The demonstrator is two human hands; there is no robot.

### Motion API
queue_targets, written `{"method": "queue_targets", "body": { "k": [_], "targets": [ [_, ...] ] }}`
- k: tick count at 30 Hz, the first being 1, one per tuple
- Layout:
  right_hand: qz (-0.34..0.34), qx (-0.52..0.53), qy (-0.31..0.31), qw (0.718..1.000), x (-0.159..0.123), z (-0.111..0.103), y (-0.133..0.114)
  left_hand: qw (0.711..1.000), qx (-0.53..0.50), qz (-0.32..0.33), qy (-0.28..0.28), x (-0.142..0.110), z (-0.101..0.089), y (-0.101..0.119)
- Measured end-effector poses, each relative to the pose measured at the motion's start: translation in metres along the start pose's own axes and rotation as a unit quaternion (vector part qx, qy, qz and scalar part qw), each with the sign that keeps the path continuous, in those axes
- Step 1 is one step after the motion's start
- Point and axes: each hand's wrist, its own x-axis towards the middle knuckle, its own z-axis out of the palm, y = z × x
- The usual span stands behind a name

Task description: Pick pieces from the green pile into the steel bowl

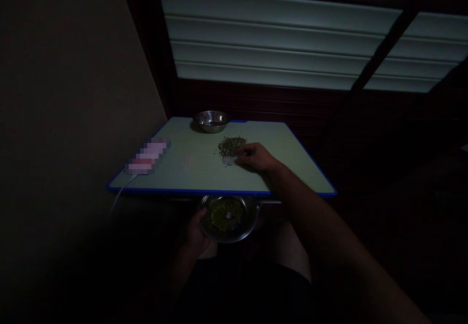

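On the pale table lies a loose pile of small greenish-brown grains [231, 144], which look like beans or seeds. My right hand [256, 157] is closed at the pile's near right side, pinching a whitish flat piece [229, 160] whose exact kind I cannot make out. Below the table's front edge, my left hand [197, 229] grips the left rim of a shiny metal bowl [234, 239]. Inside that bowl are more green grains [221, 216] and a small dark, red and white item [229, 214] too small to name.
The tabletop [186, 168] has a blue edge. An empty steel bowl [212, 122] stands at its back. A blurred pink object [148, 155] with a white cable [120, 194] lies at the left. Behind are a wall [73, 70] and a dark-framed slatted panel [270, 41]. Lighting is dim.
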Motion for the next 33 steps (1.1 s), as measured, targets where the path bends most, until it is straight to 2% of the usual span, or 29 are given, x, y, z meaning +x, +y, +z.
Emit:
{"method": "queue_targets", "body": {
  "k": [7,16,22,33],
  "targets": [
    [0.033,0.021,-0.105,0.994,-0.003,0.002,-0.016,1.000,-0.024,0.013,-0.015,0.001,0.000,0.000],
    [0.060,0.046,-0.199,0.977,-0.017,0.016,-0.030,0.999,-0.017,0.028,-0.013,-0.001,0.004,0.000],
    [0.069,0.049,-0.224,0.971,-0.025,0.021,-0.038,0.999,-0.022,0.025,-0.020,0.001,0.003,-0.001],
    [0.047,0.032,-0.271,0.961,-0.035,0.025,-0.046,0.999,-0.015,0.027,-0.017,-0.005,0.008,0.001]
  ]
}}
